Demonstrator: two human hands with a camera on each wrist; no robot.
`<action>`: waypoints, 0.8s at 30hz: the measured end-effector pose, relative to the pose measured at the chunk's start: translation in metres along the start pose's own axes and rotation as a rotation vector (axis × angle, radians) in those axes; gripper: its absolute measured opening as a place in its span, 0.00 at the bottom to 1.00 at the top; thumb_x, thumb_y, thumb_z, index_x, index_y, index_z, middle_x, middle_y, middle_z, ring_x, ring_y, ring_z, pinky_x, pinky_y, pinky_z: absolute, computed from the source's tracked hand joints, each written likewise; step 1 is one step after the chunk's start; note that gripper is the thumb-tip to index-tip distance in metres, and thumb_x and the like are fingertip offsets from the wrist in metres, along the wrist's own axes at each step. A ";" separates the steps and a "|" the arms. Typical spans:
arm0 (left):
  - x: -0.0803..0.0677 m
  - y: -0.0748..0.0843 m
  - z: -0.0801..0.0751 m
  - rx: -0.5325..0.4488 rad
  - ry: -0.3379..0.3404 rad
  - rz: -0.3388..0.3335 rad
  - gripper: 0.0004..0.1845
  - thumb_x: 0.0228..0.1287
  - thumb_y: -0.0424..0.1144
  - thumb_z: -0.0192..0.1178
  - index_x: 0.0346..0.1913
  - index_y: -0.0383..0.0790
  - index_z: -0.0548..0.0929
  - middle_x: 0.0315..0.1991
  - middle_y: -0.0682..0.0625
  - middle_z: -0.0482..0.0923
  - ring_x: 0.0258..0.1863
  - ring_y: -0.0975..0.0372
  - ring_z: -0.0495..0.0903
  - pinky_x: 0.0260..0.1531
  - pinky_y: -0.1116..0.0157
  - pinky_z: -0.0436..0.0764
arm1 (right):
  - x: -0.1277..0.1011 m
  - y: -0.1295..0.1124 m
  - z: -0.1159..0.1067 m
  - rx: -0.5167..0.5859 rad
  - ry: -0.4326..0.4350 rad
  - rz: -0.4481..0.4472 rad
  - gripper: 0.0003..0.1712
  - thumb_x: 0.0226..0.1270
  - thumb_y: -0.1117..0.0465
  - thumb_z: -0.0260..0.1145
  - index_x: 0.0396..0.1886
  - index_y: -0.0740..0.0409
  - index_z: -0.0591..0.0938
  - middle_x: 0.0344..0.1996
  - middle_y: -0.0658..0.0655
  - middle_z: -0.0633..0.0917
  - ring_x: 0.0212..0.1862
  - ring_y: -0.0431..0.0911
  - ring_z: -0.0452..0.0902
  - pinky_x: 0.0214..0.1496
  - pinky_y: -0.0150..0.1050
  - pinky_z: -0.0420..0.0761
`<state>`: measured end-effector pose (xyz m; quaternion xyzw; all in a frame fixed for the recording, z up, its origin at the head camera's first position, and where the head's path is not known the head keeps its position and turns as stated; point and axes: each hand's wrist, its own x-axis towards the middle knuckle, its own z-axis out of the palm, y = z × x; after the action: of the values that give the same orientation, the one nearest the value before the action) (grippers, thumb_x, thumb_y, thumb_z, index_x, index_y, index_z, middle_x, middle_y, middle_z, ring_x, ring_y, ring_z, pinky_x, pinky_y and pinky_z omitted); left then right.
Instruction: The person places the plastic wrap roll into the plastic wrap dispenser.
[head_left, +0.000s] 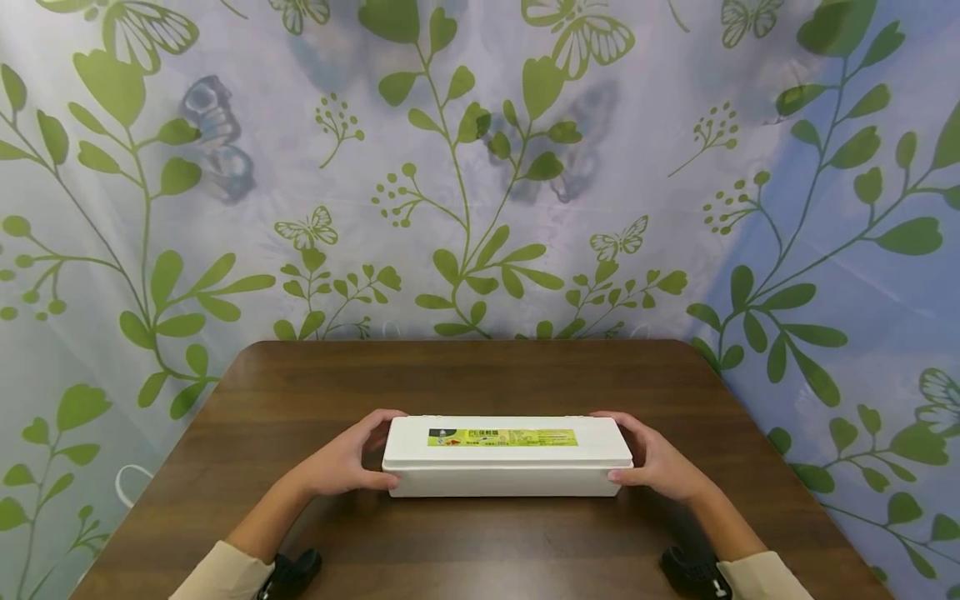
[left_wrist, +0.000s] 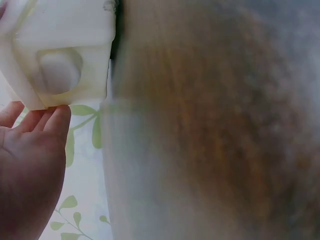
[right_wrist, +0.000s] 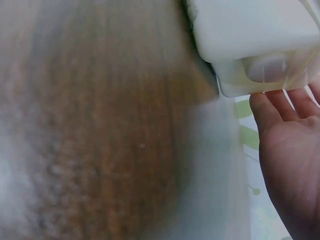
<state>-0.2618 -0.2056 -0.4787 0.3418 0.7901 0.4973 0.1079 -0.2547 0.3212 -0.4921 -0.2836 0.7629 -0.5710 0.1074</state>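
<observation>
White long rectangular foam box [head_left: 507, 467] sits mid-tabletop [head_left: 465, 375], left hand [head_left: 341, 458] and right hand [head_left: 660, 462] curled in a grip round its ends. Wrist views reveal round recesses in each end, unseen from the head. Yellow-green lid label [head_left: 502, 437]: print too small to read.

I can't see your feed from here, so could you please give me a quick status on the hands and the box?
Left hand grips one end of white lidded box, right hand the other. Box flat on wooden table, lid on. Nothing else on the table.
</observation>
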 end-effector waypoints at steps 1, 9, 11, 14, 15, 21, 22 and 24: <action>-0.001 0.000 0.000 -0.020 -0.001 -0.022 0.42 0.60 0.40 0.75 0.73 0.44 0.62 0.70 0.44 0.67 0.73 0.50 0.70 0.67 0.75 0.70 | 0.000 0.000 0.000 0.008 0.001 0.003 0.44 0.63 0.72 0.70 0.77 0.64 0.61 0.65 0.55 0.75 0.56 0.43 0.79 0.48 0.42 0.87; -0.002 0.002 0.002 -0.076 0.015 -0.081 0.39 0.65 0.40 0.72 0.73 0.42 0.63 0.71 0.41 0.66 0.74 0.45 0.67 0.72 0.60 0.68 | 0.000 -0.001 0.000 0.058 0.018 -0.004 0.40 0.64 0.73 0.68 0.75 0.65 0.64 0.64 0.52 0.77 0.56 0.42 0.79 0.51 0.40 0.86; -0.002 0.002 0.003 -0.074 0.022 -0.067 0.39 0.63 0.40 0.73 0.73 0.44 0.64 0.70 0.43 0.66 0.73 0.47 0.68 0.72 0.64 0.68 | 0.001 -0.001 0.000 0.060 0.017 -0.013 0.41 0.63 0.74 0.69 0.75 0.65 0.64 0.64 0.53 0.77 0.56 0.42 0.79 0.50 0.40 0.86; -0.002 0.002 0.003 -0.062 0.034 -0.047 0.40 0.61 0.40 0.75 0.72 0.45 0.65 0.70 0.45 0.67 0.71 0.51 0.68 0.71 0.73 0.66 | 0.001 -0.001 0.000 0.053 0.024 -0.021 0.42 0.61 0.74 0.71 0.74 0.65 0.65 0.64 0.54 0.77 0.55 0.42 0.80 0.50 0.40 0.86; -0.002 0.002 0.003 -0.060 0.039 -0.044 0.40 0.60 0.40 0.75 0.72 0.46 0.65 0.70 0.45 0.67 0.71 0.52 0.68 0.71 0.74 0.66 | 0.001 -0.001 0.000 0.050 0.028 -0.024 0.43 0.60 0.73 0.71 0.74 0.64 0.65 0.64 0.54 0.77 0.55 0.42 0.80 0.50 0.40 0.86; -0.002 0.003 0.004 -0.061 0.049 -0.041 0.41 0.59 0.39 0.76 0.72 0.45 0.65 0.70 0.45 0.67 0.71 0.52 0.67 0.74 0.60 0.66 | 0.001 0.002 0.002 0.041 0.047 -0.030 0.44 0.59 0.74 0.72 0.75 0.64 0.65 0.64 0.54 0.77 0.56 0.43 0.79 0.50 0.40 0.86; -0.002 0.003 0.004 -0.063 0.050 -0.042 0.41 0.59 0.39 0.76 0.72 0.44 0.65 0.70 0.44 0.67 0.71 0.52 0.67 0.74 0.56 0.65 | 0.000 0.002 0.002 0.041 0.049 -0.029 0.44 0.59 0.74 0.72 0.75 0.64 0.65 0.64 0.54 0.77 0.56 0.43 0.79 0.50 0.40 0.86; -0.002 0.004 0.004 -0.065 0.054 -0.050 0.41 0.59 0.39 0.76 0.72 0.44 0.65 0.70 0.45 0.67 0.71 0.52 0.67 0.73 0.50 0.63 | 0.000 0.002 0.003 0.046 0.059 -0.018 0.44 0.58 0.73 0.72 0.75 0.62 0.65 0.64 0.54 0.77 0.56 0.43 0.79 0.51 0.40 0.86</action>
<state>-0.2559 -0.2027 -0.4775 0.3047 0.7845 0.5287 0.1099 -0.2542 0.3193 -0.4946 -0.2711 0.7498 -0.5975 0.0861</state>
